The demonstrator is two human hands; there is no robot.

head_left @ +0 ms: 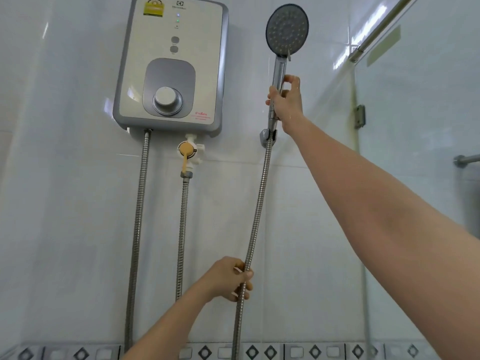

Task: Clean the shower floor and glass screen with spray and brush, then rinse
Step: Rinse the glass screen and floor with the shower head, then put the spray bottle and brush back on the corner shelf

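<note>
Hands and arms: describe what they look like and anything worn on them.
Both hands, left hand and right hand, are bare: no gloves, rings, watch or bracelets visible. Both forearms are bare too, with no sleeves in view. A few water drops seem to cling near the right wrist.

tiled wall (298, 216) | mounted: water heater (171, 66), holder bracket (265, 137)

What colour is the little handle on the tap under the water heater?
Yellowish tan, on a white tap; the handle shows in the head view.
</note>
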